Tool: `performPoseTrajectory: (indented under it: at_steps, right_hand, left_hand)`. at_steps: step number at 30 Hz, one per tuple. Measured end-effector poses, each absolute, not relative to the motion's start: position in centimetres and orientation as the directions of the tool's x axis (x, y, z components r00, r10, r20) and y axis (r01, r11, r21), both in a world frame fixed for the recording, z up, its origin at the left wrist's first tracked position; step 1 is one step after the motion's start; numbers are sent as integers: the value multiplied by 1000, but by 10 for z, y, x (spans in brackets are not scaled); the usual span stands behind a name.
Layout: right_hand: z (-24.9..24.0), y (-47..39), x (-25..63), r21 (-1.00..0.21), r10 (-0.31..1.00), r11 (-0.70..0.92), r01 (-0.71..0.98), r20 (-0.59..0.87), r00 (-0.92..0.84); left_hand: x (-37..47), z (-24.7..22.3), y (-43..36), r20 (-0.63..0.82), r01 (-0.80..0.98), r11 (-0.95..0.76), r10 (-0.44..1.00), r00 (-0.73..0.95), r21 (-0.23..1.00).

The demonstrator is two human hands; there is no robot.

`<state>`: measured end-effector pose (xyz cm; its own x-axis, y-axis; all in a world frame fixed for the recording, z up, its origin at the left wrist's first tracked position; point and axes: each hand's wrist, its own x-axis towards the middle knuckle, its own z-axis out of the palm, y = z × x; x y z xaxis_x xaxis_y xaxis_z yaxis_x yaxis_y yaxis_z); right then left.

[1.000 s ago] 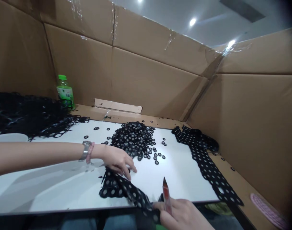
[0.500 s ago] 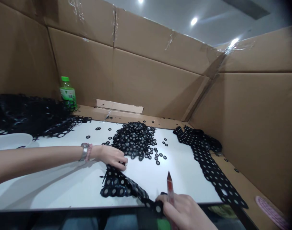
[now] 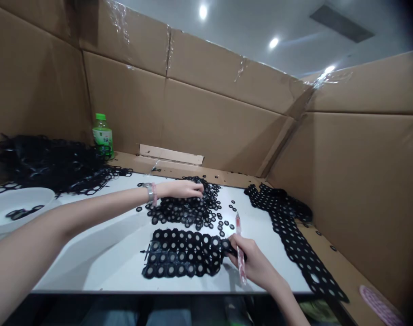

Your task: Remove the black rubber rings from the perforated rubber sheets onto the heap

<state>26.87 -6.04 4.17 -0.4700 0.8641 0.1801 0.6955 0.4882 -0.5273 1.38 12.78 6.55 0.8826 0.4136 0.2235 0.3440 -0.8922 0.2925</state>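
My left hand [image 3: 184, 189] is over the pile of small black rings [image 3: 179, 210], fingers curled; whatever they may hold is hidden. A black sheet [image 3: 186, 256] with rows of pale round spots lies flat on the white board, in front of the pile. My right hand [image 3: 252, 260] pinches the sheet's right end, where a strip bunches up under the fingers. The same hand also holds a clear, red-tinted pen-shaped tool [image 3: 240, 260], its pointed end up.
A longer spotted black sheet [image 3: 294, 240] runs down the right side. At left are a white bowl [image 3: 50, 195] with black pieces inside, a tangled black heap [image 3: 46, 158] and a green-capped bottle [image 3: 103, 136]. Cardboard walls [image 3: 223, 127] enclose the white board [image 3: 121, 280].
My left hand has left the sheet and moved up and right onto the pile. The sheet, folded before, is spread flat. My right hand has risen from the front edge, still holding the tool.
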Motion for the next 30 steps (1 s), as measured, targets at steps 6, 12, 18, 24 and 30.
performPoseTrajectory:
  at_steps: [6,12,18,24,30]
  right_hand:
    - [38,-44,272,-605,898,419,677,167,-407]
    - [40,-31,279,-638,921,352,685,108,-374]
    - [41,-24,282,-661,911,383,646,153,-383]
    - [73,-44,267,-646,863,459,610,163,-478]
    - [125,-59,249,-725,694,562,398,151,-704]
  left_hand:
    - [44,77,164,262,247,-947,296,918,206]
    - [41,71,162,269,182,-959,237,933,215]
    - [33,75,165,366,241,-933,330,870,267]
    - [21,88,69,599,186,-787,578,554,588]
    - [0,59,-27,205,214,-655,501,841,724]
